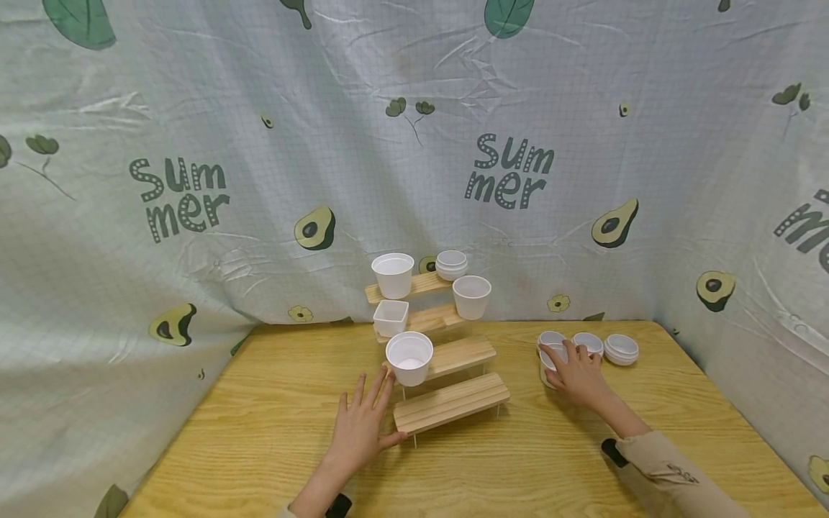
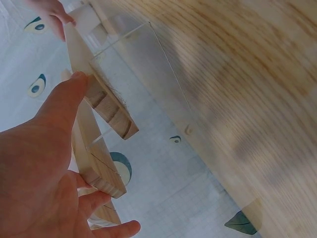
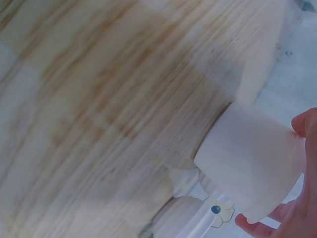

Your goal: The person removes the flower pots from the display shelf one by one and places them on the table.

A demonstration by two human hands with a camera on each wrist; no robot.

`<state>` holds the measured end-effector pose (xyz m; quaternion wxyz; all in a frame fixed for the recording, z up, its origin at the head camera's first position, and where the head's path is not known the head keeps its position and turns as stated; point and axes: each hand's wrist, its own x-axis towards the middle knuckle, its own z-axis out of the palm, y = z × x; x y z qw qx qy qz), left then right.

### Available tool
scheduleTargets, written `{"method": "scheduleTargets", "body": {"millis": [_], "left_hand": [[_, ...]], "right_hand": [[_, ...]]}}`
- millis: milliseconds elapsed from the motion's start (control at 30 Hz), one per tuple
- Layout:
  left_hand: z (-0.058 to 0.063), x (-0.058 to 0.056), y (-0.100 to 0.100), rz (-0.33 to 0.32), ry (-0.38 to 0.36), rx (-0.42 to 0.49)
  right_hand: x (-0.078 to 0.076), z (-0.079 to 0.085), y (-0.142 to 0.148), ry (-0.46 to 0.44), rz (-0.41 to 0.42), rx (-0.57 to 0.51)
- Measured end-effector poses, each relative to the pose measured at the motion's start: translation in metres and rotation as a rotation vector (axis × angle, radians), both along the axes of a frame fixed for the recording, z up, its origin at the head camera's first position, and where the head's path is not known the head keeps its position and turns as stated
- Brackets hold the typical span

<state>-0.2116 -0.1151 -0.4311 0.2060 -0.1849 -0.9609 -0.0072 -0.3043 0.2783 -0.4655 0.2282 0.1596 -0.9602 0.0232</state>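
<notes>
A tiered wooden stand (image 1: 451,401) with clear supports stands on the table, white plant pots on its upper three steps. My left hand (image 1: 360,424), fingers spread, rests against its left side. In the left wrist view, the thumb touches the end of the lowest step (image 2: 111,111), with the other fingers by the higher step ends. A round white pot (image 1: 410,357) sits on the third step, close to my left fingertips. At the right, my right hand (image 1: 581,379) grips the rim of a round white plant pot (image 3: 252,153), thumb and fingers on opposite sides. The pot is upright.
Behind and beside my right hand are more white pots, one a low ribbed pot (image 1: 621,350). Higher on the stand sit a square pot (image 1: 391,319), two round pots (image 1: 393,276) and a small ribbed pot (image 1: 451,265). A printed curtain (image 1: 388,180) hangs behind the table.
</notes>
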Motion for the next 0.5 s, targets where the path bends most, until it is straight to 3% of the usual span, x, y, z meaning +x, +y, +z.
{"method": "scheduleTargets", "body": {"millis": [367, 500], "left_hand": [[-0.0004, -0.0002, -0.0002, -0.002, -0.015, 0.005], [0.0002, -0.0003, 0.0001, 0.000, -0.006, 0.001]], "right_hand": [[0.0049, 0.0061, -0.0015, -0.027, -0.022, 0.006], [0.0078, 0.0091, -0.0036, 0.016, 0.000, -0.005]]}}
